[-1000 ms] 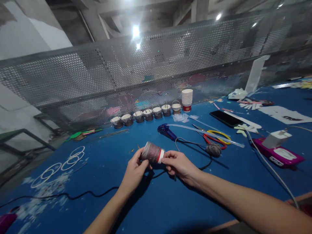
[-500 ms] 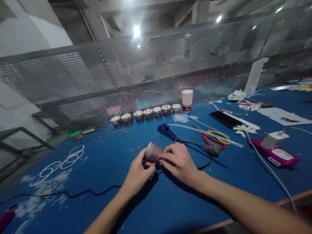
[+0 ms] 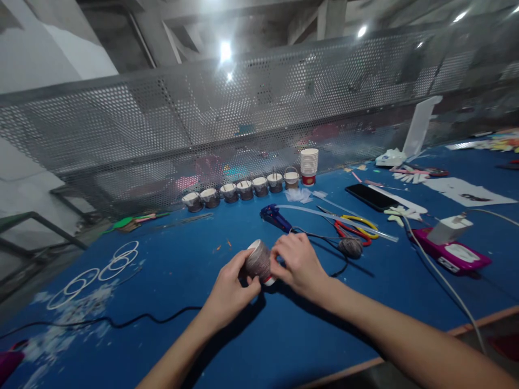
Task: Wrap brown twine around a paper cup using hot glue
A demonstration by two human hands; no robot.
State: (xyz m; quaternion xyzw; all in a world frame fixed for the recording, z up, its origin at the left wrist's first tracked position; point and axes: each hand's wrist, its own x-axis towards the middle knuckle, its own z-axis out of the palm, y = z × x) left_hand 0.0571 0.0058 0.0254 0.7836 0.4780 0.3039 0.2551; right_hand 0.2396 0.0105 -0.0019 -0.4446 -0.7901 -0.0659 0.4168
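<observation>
A paper cup [image 3: 258, 260] wrapped in grey-brown yarn is tilted above the table, its white rim up and a red band at its base. My left hand [image 3: 232, 286] grips it from the left, thumb below and fingers around the side. At its right side, my right hand [image 3: 298, 265] has its fingers curled and pinched close to the base; what they hold is too small to make out. A ball of grey yarn [image 3: 350, 247] lies to the right, beside red-and-yellow-handled scissors [image 3: 357, 229].
A blue glue gun [image 3: 275, 218] lies behind my hands, with its cable. Wrapped cups [image 3: 245, 190] and a paper cup stack [image 3: 309, 166] line the back. A phone [image 3: 371, 197] and magenta power strip [image 3: 452, 254] are right; white rings [image 3: 117, 263] lie left.
The wrapped cup has turned more upright in my left hand, showing its red base. My right hand's fingers have drawn together and lifted slightly off the cup's lower end.
</observation>
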